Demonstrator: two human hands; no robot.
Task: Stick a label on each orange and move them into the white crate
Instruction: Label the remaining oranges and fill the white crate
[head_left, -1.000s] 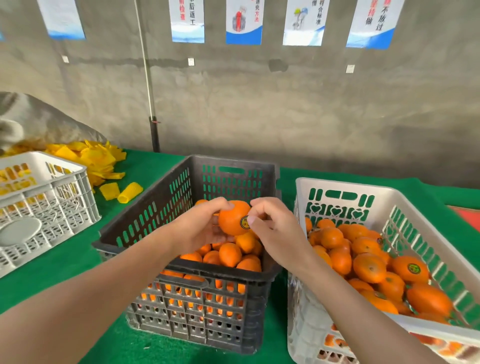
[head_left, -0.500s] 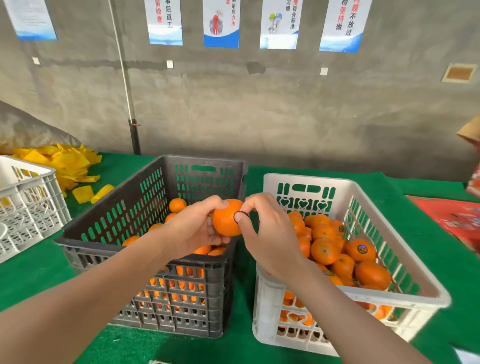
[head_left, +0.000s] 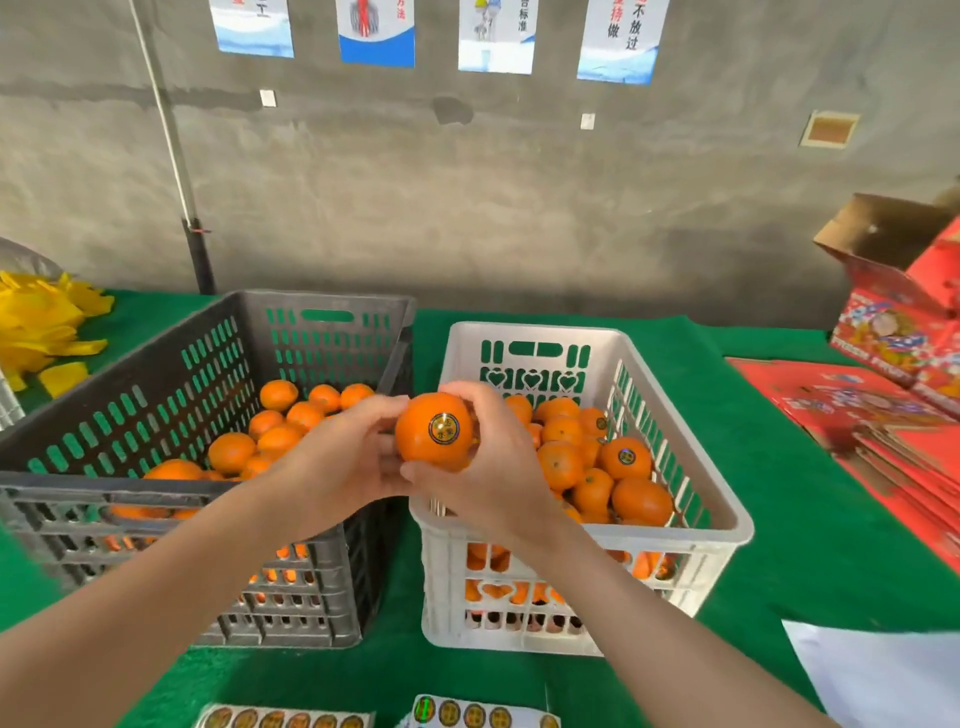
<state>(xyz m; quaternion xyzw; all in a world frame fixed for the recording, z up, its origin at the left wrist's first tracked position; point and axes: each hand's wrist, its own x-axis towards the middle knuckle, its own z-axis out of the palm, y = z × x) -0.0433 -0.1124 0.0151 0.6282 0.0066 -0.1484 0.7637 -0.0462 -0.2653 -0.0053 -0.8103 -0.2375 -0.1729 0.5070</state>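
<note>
Over the near-left corner of the white crate (head_left: 535, 330), seen from the head camera, both hands hold one orange (head_left: 434, 431) up off the desk (head_left: 779, 467). The left hand (head_left: 343, 457) grips it from the left side, fingers curled against the skin. The right hand (head_left: 498, 467) wraps it from behind, fingers over the top and thumb beneath. A round dark-and-gold label (head_left: 445, 428) sits on the face of the fruit turned toward the camera and looks flat, with no lifted edge that I can make out.

Left of the hands, the black crate (head_left: 322, 299) holds unlabelled oranges (head_left: 280, 439). The white crate on the right is well filled, and at least one fruit there (head_left: 626, 457) shows the same sticker. Two label sheets (head_left: 478, 714) lie at the near edge of the desk. A yellow heap (head_left: 41, 322) lies far left, and red printed cartons (head_left: 893, 332) are stacked far right.

By my reading, the sticking step for this orange is done and the transfer is in hand. The next move calls for the left hand to let go, and for the right hand to lower the fruit onto the pile in the white crate, not drop it, so it settles without bruising or rolling. After that, a fresh label from the sheets and another orange from the black crate.
</note>
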